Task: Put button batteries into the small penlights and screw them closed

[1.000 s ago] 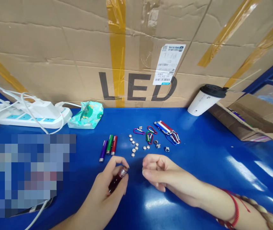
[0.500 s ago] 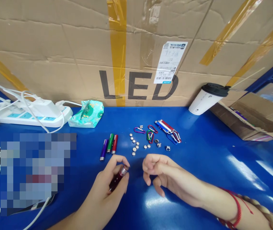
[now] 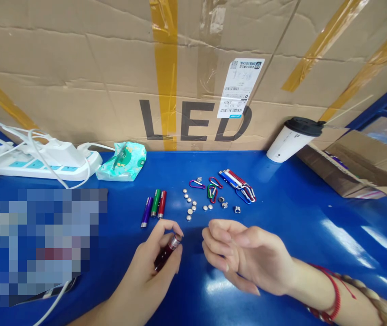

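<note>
My left hand (image 3: 147, 269) is wrapped round a dark red mini flashlight tube (image 3: 166, 254), its silver end pointing up and right between finger and thumb. Just right of it, my right hand (image 3: 247, 256) hovers over the table, palm turned partly up. Its fingers are loosely curled, and nothing shows in them. Beyond the hands lie a purple tube (image 3: 146, 212), a green tube (image 3: 155, 203) and a red tube (image 3: 162, 204). Several button cells (image 3: 189, 211) are scattered beside them. Small metal end caps (image 3: 224, 205) and coloured carabiners (image 3: 212, 193) lie further right.
Penlights with carabiners (image 3: 236, 180) lie at the back. A lidded paper cup (image 3: 284, 144) and an open cardboard box (image 3: 339, 174) stand at right. A tissue pack (image 3: 121, 162) and a power strip (image 3: 44, 170) with cables sit at left. A large carton (image 3: 112, 68) closes off the back.
My right hand has rolled over so that more of its palm shows, with its fingers shifted. The left hand keeps its hold on the tube.
</note>
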Available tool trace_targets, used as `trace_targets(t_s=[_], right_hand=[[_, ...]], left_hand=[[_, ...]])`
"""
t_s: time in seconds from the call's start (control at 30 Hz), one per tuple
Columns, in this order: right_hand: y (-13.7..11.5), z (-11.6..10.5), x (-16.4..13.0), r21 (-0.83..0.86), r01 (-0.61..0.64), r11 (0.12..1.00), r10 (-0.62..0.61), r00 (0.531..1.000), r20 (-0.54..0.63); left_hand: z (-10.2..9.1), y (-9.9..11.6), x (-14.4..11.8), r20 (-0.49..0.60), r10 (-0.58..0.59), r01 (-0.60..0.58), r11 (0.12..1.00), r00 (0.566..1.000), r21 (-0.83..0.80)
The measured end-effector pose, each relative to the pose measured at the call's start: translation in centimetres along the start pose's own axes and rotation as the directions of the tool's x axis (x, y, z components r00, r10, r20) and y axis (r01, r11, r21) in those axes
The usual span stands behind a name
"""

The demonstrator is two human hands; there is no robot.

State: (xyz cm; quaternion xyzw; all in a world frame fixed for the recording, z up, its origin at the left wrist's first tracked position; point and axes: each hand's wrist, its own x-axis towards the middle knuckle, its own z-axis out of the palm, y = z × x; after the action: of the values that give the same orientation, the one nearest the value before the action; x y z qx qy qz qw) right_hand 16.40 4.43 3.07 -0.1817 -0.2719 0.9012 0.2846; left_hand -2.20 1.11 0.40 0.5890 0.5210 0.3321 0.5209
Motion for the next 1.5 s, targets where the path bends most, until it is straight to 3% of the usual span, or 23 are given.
trace_targets(t_s=[0.2, 0.7, 1.2, 1.5], right_hand=[[0.08, -0.49, -0.29, -0.092, 0.003, 0.996, 0.006, 0.995, 0.104], [0.37, -0.54, -0.14, -0.091, 0.113, 0.989, -0.101, 0.986, 0.133], [0.43, -0.49, 0.0, -0.042, 0.108, 0.993, -0.104, 0.991, 0.089], [0.43, -0.68, -0.2, -0.162, 0.093, 0.982, -0.076, 0.992, 0.104]], left_hand=[[-0.03, 0.02, 0.08, -0.007, -0.006, 0.006, 1.0, 1.0, -0.015], [-0.11, -0.31, 0.3, -0.003, 0.01, -0.01, 1.0, 1.0, 0.008], [-0.07, -0.3, 0.17, 0.009, 0.004, -0.004, 1.0, 1.0, -0.008], [-0.12, -0.24, 0.19, 0.008, 0.011, -0.011, 1.0, 1.0, -0.018]])
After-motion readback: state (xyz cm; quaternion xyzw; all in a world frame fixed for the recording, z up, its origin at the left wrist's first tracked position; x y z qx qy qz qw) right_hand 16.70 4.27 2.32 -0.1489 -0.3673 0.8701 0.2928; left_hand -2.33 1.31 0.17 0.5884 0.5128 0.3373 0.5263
